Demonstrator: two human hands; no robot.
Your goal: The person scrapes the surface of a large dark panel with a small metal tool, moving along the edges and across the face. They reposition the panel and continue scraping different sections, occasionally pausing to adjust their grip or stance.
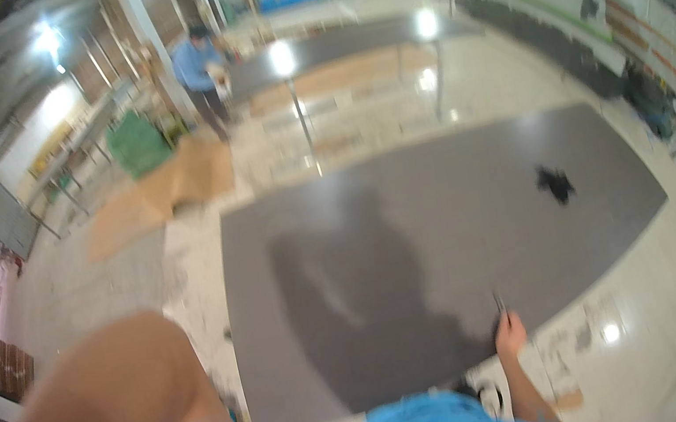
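Over the near right edge of a large grey-brown sheet (442, 193), my right hand (510, 332) is closed around a slim tool (498, 304). The tool has a thin metallic tip pointing away from me, and its exact kind is too small to make out. My left arm (116, 382) is bent and raised close to the camera at the lower left, with its hand out of view. A crumpled black cloth or glove-like item (555, 184) lies on the right part of the sheet. My shadow falls across the sheet's left half.
Farther back stands another table with a dark top (354, 40), a person in blue (195, 69) at its left end. Brown paper (173, 189) and a green bundle (137, 143) lie on the left floor. Shelving and stacked materials (541, 34) line the right wall.
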